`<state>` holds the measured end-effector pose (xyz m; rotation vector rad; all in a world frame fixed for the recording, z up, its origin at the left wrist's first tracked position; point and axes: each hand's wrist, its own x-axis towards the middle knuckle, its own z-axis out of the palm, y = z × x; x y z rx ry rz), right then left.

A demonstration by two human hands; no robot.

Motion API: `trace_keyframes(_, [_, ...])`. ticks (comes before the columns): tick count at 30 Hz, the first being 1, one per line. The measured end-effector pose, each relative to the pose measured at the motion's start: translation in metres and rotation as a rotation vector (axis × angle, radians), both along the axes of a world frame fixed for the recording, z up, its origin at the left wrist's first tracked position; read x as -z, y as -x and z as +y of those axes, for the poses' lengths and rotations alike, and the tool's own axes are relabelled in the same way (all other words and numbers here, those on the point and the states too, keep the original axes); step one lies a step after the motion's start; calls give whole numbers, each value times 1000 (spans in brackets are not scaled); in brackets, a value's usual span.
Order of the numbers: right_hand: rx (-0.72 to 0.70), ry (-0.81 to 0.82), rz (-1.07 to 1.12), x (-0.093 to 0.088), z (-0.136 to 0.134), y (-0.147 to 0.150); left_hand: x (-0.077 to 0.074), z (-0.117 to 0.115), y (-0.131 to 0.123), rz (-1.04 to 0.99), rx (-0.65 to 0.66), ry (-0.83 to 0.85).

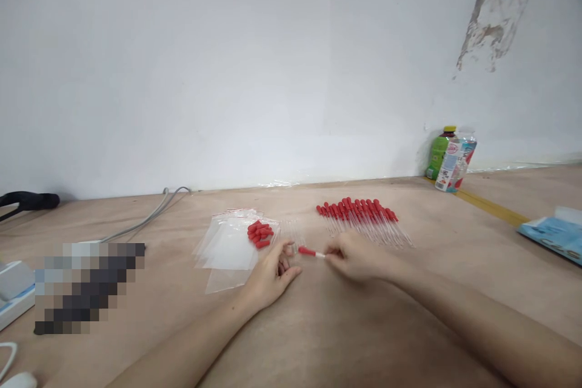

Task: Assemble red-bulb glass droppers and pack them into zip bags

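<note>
In the head view, a large batch of red-topped droppers (357,211) lies joined on the counter (318,339), while a small heap of loose red bulbs (260,234) on clear bags (225,248) and some bare tubes (295,230) look left to pair. The right hand (348,254) pinches one dropper (307,251) between the hands, its bulb towards the left hand (275,270), whose fingers are curled, thumb apart, nothing visibly held. The bottles (454,160), blue packet (552,236) and cable (148,218) lie well apart, seemingly obstructing nothing.

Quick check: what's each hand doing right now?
Left hand: partly open, nothing visibly held.
Right hand: closed, pinching a red-bulbed dropper.
</note>
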<state>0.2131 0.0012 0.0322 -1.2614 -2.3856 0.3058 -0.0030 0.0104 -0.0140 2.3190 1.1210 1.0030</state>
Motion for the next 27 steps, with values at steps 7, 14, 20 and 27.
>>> trace_keyframes(7, [664, -17, -29, -7, 62, -15, -3, -1, -2, 79, 64, 8])
trace_keyframes(14, [796, -38, -107, 15, 87, -11, -3, -2, 0, 99, 71, -6])
trace_keyframes(20, [716, -62, -118, 12, 79, 0, -3, -1, -2, 123, 79, -14])
trace_keyframes(27, [600, 40, -124, 17, 81, 48, -9, 5, 9, 219, -193, -296])
